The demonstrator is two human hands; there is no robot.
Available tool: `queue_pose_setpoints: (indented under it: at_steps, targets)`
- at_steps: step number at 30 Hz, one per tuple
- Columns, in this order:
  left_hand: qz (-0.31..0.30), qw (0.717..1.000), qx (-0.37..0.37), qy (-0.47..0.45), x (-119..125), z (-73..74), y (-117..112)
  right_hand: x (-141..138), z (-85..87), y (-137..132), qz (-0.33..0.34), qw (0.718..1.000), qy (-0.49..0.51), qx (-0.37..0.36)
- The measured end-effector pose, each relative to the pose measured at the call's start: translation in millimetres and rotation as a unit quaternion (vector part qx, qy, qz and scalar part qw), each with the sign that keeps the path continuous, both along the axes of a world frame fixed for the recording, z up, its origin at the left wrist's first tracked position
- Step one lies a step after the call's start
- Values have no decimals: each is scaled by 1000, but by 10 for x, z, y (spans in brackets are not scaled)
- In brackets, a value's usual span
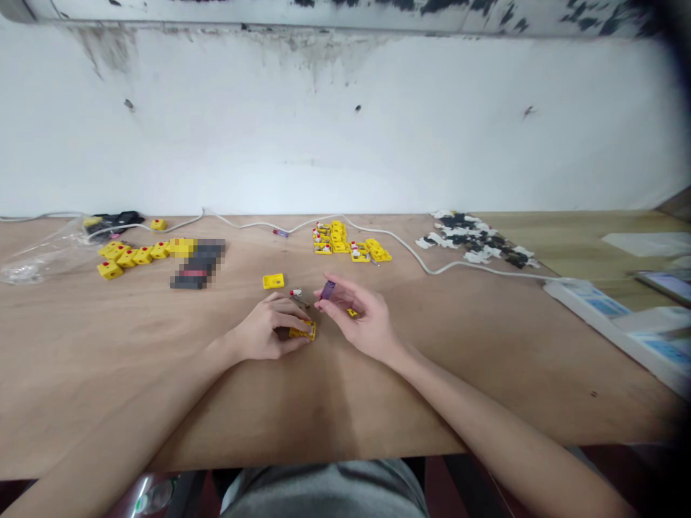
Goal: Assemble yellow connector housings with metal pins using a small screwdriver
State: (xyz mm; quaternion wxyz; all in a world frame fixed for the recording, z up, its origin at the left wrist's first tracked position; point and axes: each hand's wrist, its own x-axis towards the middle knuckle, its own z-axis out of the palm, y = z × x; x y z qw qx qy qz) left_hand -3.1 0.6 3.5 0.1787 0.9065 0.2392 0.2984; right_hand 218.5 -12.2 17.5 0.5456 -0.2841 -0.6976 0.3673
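Note:
My left hand (274, 327) rests on the table with its fingers closed on a small open yellow plastic casing half (303, 331); part of it is hidden under the fingers. Just to the right and slightly higher, my right hand (360, 313) pinches a small dark purple piece (327, 290) between thumb and fingers; its exact kind is unclear. Beyond my left hand lie a loose yellow casing half (273, 280) and a small red and white part (295, 293). Another bit of yellow plastic (353, 313) shows behind my right hand.
Several open yellow casings (332, 237) with parts inside lie farther back. Closed yellow boxes with red buttons (127, 257) line the left, near a plastic bag (40, 262). A white cable (399, 237) crosses the table. Black and white pieces (475, 237) are heaped at right.

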Motion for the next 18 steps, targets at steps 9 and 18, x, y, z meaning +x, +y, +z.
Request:
queue_pose_setpoints:
  at_steps: [9,18]
  targets:
    - [-1,1000,11,17,2,11,-7,1,-30,23,-18,997,-54,49]
    - [-1,1000,17,19,-1,3,-7,-12,182,27,-18,992,-69,106]
